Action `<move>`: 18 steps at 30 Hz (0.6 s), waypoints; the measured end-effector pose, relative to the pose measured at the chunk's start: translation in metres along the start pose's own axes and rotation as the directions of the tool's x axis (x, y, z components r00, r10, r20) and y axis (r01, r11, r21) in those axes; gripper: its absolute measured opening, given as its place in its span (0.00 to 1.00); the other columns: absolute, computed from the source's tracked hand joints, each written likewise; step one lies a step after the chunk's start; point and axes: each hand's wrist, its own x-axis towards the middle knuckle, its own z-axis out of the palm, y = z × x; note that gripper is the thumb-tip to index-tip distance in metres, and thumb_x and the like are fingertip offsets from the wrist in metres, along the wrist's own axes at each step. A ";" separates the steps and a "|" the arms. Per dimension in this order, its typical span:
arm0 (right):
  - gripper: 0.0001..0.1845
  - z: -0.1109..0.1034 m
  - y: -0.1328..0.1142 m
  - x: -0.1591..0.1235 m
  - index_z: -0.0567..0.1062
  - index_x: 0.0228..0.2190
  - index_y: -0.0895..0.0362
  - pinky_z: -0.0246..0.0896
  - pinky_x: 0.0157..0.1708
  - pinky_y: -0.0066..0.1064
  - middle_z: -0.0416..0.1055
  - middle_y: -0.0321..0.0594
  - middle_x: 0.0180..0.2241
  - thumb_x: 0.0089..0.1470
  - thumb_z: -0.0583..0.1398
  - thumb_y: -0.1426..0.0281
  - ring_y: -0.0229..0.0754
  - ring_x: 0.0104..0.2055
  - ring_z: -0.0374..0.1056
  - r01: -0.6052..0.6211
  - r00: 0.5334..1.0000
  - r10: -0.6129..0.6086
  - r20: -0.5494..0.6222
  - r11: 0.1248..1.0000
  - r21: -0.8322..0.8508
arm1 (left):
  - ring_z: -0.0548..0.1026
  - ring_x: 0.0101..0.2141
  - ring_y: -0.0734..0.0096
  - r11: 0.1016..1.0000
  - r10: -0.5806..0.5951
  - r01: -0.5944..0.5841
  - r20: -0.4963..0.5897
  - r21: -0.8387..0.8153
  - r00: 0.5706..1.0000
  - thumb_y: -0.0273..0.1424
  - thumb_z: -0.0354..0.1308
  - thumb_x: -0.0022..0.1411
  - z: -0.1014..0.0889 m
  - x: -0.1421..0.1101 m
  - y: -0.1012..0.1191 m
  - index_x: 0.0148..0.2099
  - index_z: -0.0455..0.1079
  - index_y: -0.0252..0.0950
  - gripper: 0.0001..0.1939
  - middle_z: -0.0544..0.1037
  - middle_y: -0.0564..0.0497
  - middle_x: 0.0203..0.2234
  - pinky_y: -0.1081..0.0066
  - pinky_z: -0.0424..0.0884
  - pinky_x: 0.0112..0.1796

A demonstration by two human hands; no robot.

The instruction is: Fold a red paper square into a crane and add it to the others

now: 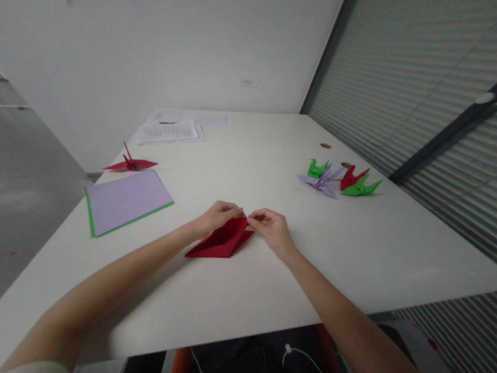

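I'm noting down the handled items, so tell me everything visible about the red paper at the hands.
The red paper looks plain and matte, folded into angular layers: a point at the lower left, a narrower flap at the right. It sits tilted at the white table; its underside is hidden. The left hand grips its upper edge, and the right hand's fingertips pinch its upper right corner.

Slatted blinds flank a white table and wall.
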 end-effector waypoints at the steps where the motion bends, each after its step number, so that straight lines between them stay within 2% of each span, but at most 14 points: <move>1: 0.16 -0.001 -0.001 0.000 0.75 0.25 0.57 0.68 0.32 0.33 0.75 0.37 0.24 0.37 0.68 0.58 0.38 0.26 0.70 0.006 1.000 -0.006 0.001 1.000 0.001 | 0.73 0.25 0.72 0.996 -0.061 0.063 0.028 -0.068 0.998 0.42 0.59 0.54 -0.003 0.000 0.001 0.31 0.76 0.31 0.17 0.78 0.48 0.24 0.71 0.67 0.30; 4: 0.17 -0.006 -0.005 0.002 0.75 0.25 0.57 0.68 0.31 0.33 0.74 0.37 0.24 0.37 0.68 0.57 0.38 0.26 0.69 0.013 1.000 -0.013 0.003 1.000 -0.015 | 0.73 0.25 0.72 0.965 -0.137 0.160 0.118 -0.207 0.983 0.40 0.64 0.49 -0.007 -0.001 0.005 0.32 0.77 0.31 0.15 0.80 0.47 0.26 0.72 0.67 0.30; 8: 0.17 -0.015 -0.015 0.004 0.76 0.25 0.57 0.66 0.28 0.31 0.73 0.36 0.22 0.36 0.69 0.58 0.36 0.24 0.67 0.016 1.000 -0.015 0.007 0.999 -0.043 | 0.75 0.27 0.71 0.937 -0.141 0.194 0.193 -0.291 0.971 0.39 0.67 0.48 -0.004 -0.005 0.006 0.37 0.78 0.31 0.18 0.81 0.43 0.30 0.71 0.69 0.32; 10: 0.16 -0.018 -0.020 0.004 0.76 0.25 0.58 0.65 0.28 0.31 0.73 0.36 0.22 0.36 0.69 0.59 0.35 0.23 0.66 0.020 1.000 -0.019 0.010 0.998 -0.051 | 0.75 0.27 0.72 0.931 -0.145 0.201 0.196 -0.304 0.970 0.39 0.68 0.48 0.000 -0.006 0.003 0.39 0.78 0.30 0.19 0.81 0.43 0.31 0.71 0.69 0.32; 14: 0.14 -0.021 -0.026 0.001 0.77 0.26 0.58 0.64 0.28 0.30 0.74 0.36 0.23 0.38 0.68 0.62 0.35 0.23 0.66 0.016 1.000 -0.015 0.014 0.997 -0.070 | 0.75 0.26 0.72 0.948 -0.107 0.130 0.093 -0.289 0.990 0.38 0.70 0.45 0.009 -0.007 -0.001 0.37 0.78 0.30 0.19 0.81 0.44 0.28 0.69 0.71 0.33; 18: 0.12 -0.022 -0.030 -0.005 0.77 0.28 0.57 0.67 0.34 0.32 0.75 0.39 0.28 0.38 0.67 0.65 0.38 0.30 0.70 0.027 1.000 -0.027 0.003 0.998 -0.058 | 0.76 0.27 0.70 0.970 -0.022 0.010 -0.046 -0.242 0.999 0.38 0.69 0.45 0.019 -0.011 0.001 0.36 0.78 0.31 0.18 0.81 0.46 0.28 0.69 0.72 0.33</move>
